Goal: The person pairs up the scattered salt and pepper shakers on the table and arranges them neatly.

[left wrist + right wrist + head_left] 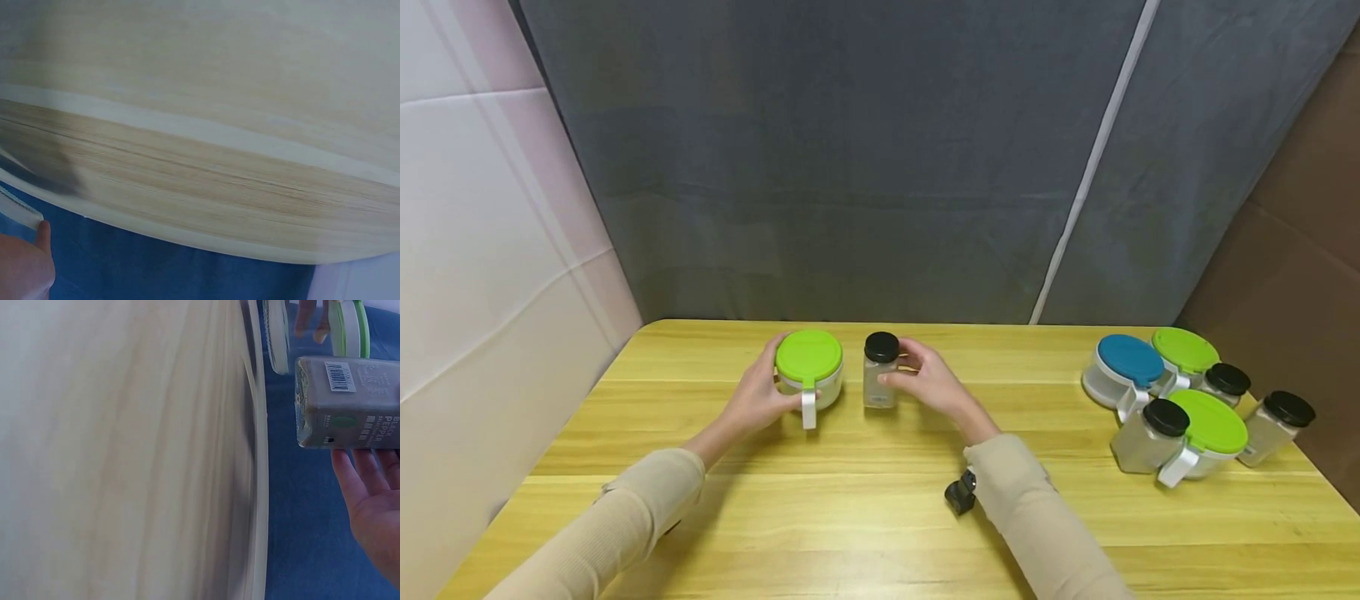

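Black-lidded jar [877, 388] bears a barcode [339, 376] and the printed word "PEPPER" [384, 427].

Your head view is bright and fairly sharp, with pale glare on the near table [850, 546] and soft shadows beside your sleeves [636, 508]. Your wrist views are dimmer, hazy and blue-tinted; the left bows the table's edge, the right softens the jar's [350, 403] small print.
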A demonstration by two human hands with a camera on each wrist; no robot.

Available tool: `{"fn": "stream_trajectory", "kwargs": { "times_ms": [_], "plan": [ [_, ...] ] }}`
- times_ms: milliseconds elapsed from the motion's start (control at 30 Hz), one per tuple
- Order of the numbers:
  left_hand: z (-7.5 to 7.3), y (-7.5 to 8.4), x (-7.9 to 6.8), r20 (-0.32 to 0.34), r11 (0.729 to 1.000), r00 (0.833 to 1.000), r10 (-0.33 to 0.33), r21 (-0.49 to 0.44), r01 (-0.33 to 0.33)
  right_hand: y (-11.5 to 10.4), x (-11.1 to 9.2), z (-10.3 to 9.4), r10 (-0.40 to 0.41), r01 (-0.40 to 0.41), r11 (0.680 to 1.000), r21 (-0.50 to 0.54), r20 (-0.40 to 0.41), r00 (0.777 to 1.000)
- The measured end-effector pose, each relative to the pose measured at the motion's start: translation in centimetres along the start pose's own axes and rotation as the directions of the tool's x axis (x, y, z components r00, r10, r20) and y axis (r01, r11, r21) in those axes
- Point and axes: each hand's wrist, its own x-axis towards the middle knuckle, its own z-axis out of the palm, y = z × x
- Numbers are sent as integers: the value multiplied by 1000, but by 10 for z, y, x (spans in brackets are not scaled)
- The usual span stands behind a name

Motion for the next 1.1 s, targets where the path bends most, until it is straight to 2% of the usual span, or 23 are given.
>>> {"fn": "stream_trajectory", "kwargs": {
  "times_ms": [200, 500, 1100],
  "plan": [
    [-1, -3, 2, -7, 1000, 1000, 9, -13, -9, -1, 6, 5, 2, -2, 1000, 12, 4, 1000],
    [-3, -4, 2, -8, 1000, 1000, -15, 3, 15, 2, 13, 15, -26, 25, 999, 44, 33, 999],
    [-4, -13, 5, -23, 1000, 1000, 14, 5, -14, 8, 26, 27, -19, 17, 998, 61, 21, 1000]
  ]
}}
